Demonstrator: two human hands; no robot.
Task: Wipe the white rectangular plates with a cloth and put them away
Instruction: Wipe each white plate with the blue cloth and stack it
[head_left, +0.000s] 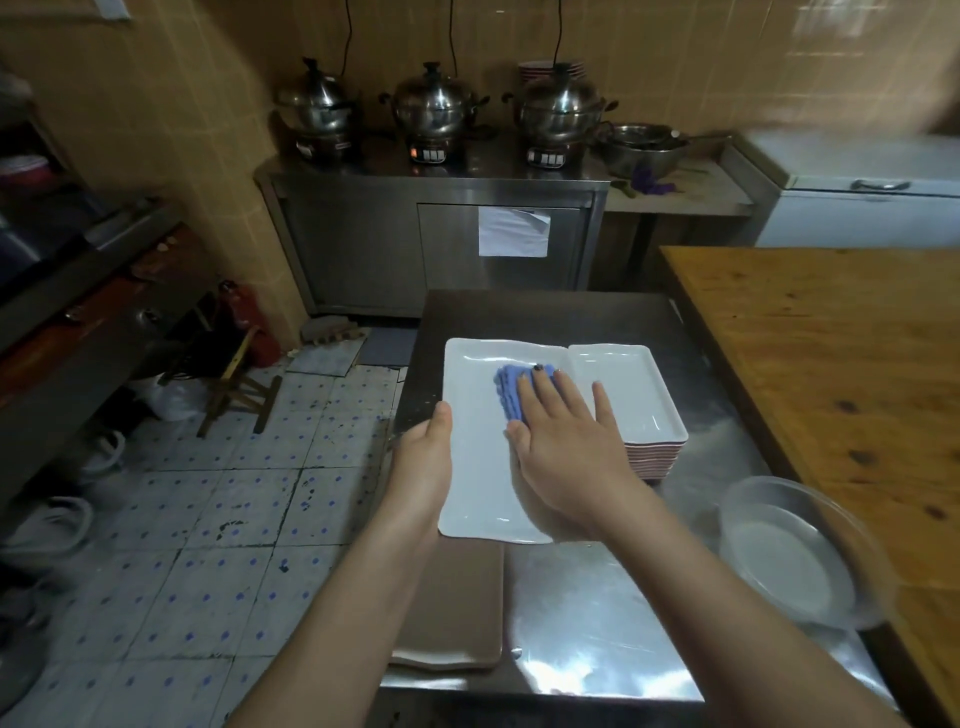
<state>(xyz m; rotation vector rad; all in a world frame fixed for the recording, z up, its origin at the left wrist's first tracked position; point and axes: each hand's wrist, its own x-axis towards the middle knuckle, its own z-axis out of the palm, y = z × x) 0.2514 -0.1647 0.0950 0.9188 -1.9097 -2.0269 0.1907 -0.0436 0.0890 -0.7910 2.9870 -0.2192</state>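
Observation:
A white rectangular plate (475, 467) is held above the steel table. My left hand (423, 467) grips its left edge, thumb on top of the rim. My right hand (563, 447) lies flat with straight fingers on a blue cloth (506, 389), pressing it onto the plate's middle. To the right stands a stack of several white rectangular plates (631, 395) with reddish rims showing at the side.
The steel table (597, 623) also bears a brown tray (452, 608) at its front left and a clear glass bowl (795, 556) at the right. A wooden table (831, 364) adjoins on the right. Three steel pots (436, 104) stand on the far counter. Tiled floor lies left.

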